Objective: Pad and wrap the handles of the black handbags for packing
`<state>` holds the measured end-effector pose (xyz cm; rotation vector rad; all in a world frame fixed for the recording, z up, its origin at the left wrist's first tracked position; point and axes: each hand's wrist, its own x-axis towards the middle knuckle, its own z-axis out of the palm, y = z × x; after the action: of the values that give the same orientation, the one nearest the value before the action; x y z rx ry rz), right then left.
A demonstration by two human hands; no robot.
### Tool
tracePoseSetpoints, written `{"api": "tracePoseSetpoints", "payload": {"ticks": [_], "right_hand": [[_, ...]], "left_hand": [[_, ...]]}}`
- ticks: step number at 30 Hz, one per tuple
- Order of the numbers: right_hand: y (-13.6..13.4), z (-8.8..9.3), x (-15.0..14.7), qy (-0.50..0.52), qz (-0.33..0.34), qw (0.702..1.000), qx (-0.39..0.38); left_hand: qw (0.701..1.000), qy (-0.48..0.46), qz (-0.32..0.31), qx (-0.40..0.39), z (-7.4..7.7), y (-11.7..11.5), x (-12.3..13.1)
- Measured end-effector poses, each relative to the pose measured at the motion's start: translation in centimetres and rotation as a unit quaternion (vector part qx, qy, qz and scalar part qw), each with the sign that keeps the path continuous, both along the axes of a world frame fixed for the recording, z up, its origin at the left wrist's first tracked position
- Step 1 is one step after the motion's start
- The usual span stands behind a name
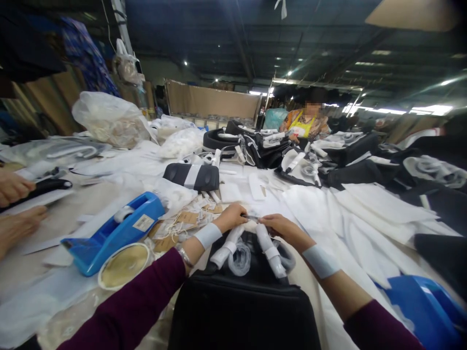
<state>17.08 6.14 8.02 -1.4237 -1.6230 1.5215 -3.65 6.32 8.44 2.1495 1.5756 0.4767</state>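
Observation:
A black bag (pixel 242 311) lies in front of me, its near end running out of view at the bottom. Two straps wrapped in white foam sheet (pixel 269 250) rise from its far end, with coils of clear plastic (pixel 240 259) beside them. My left hand (pixel 231 217) pinches one end of a thin dark strip (pixel 251 217) at the top of the straps. At the strip's other end, the fingers of my right hand (pixel 284 227) are closed on it. What the strip belongs to is too small to make out. Both wrists carry pale tape bands.
Left of the bag stand a blue tape dispenser (pixel 113 233) and a round tub (pixel 126 266), near scattered tags (pixel 186 217). Another blue dispenser (pixel 423 311) is at right. White sheets (pixel 321 214) and black bags (pixel 255 146) cover the table. Another person's hands (pixel 22 218) work at far left.

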Motion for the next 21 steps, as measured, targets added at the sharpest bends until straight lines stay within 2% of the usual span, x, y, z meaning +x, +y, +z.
{"api": "tracePoseSetpoints", "payload": {"ticks": [2, 5, 9, 15, 21], "right_hand": [[-0.2, 0.1, 0.8, 0.007, -0.039, 0.999, 0.025], [-0.6, 0.4, 2.0, 0.012, -0.117, 0.99, 0.072], [-1.2, 0.5, 2.7, 0.038, -0.153, 0.982, 0.103], [-1.7, 0.5, 2.2, 0.053, -0.168, 0.977, 0.12], [-1.6, 0.2, 2.3, 0.066, -0.181, 0.97, 0.152]], "left_hand": [[1.0, 0.011, -0.002, 0.004, 1.1, 0.9, -1.7], [0.998, 0.06, 0.035, 0.005, 2.4, 2.5, -5.4], [0.984, 0.156, 0.081, -0.028, 2.3, 3.8, -8.6], [0.965, 0.227, 0.122, -0.046, 0.2, 3.9, -7.7], [0.977, 0.158, 0.131, -0.053, -0.6, 5.1, -8.1]]}}
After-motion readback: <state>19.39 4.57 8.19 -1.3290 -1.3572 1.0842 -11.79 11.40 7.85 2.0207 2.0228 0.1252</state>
